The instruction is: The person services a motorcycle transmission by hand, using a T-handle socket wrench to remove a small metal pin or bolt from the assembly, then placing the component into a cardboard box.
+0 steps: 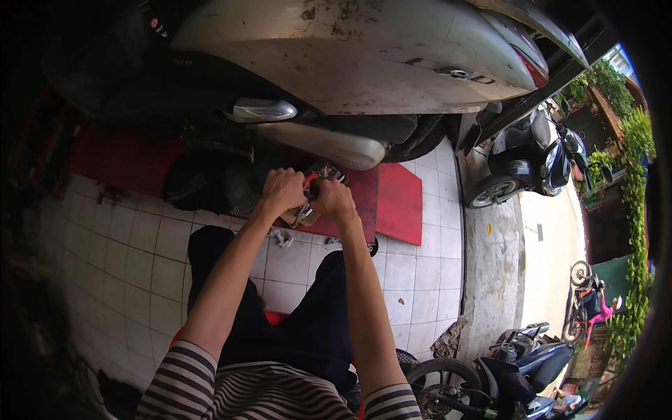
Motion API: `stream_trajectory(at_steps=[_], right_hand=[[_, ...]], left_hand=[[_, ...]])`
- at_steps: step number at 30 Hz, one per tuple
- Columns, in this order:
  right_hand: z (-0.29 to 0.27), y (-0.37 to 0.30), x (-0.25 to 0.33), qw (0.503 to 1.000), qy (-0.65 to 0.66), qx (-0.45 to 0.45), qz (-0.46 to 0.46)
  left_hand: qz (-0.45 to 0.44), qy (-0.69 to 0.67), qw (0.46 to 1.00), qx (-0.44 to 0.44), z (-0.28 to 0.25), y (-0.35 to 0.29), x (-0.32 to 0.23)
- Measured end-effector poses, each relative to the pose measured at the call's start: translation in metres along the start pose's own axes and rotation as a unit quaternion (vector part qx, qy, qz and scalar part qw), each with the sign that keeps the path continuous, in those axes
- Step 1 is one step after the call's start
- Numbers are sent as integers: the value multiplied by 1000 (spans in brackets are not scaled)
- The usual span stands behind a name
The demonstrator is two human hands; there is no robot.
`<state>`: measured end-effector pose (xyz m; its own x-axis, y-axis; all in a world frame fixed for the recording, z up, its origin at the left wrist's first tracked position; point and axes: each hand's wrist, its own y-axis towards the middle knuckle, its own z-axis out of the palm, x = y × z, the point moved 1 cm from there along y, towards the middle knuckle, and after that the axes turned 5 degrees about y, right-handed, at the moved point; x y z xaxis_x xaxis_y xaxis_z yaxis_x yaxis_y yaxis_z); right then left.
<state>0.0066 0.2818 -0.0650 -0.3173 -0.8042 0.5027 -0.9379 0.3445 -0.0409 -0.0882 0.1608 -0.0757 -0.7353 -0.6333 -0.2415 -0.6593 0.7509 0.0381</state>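
Observation:
Both arms reach forward over a red platform [364, 192]. My left hand [281, 189] is closed, its fingers curled down. Close beside it, my right hand [332, 199] is closed too. A small red piece [310, 182] and some dark and shiny metal show in the gap between them; what each hand grips is mostly hidden. Just beyond the right hand lies a dark container of small parts [326, 170]. A tan, cardboard-like piece [302, 215] sits below the hands. To their left is a black ribbed plastic part [203, 183].
A dirty silver scooter [364, 56] stands over the platform, its silver side cover [329, 143] just beyond my hands. A crumpled white scrap [283, 239] lies on the tiled floor [168, 252]. Parked motorbikes stand right [535, 150] and lower right [518, 371].

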Motion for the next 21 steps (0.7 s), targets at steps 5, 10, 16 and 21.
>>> stream_trajectory(at_steps=[5,10,16,21], right_hand=[[2,3,-2,1000,-1,3,-2],[-1,1,-2,1000,6,-13,0],[-4,3,1,1000,3,-15,27],[-2,6,-2,999,-7,-21,25]], left_hand=[[-8,4,1000,23,-2,3,0],[1,4,1000,28,-6,4,-2],[7,3,999,42,-10,11,-4],[3,-3,997,71,-11,16,-4]])
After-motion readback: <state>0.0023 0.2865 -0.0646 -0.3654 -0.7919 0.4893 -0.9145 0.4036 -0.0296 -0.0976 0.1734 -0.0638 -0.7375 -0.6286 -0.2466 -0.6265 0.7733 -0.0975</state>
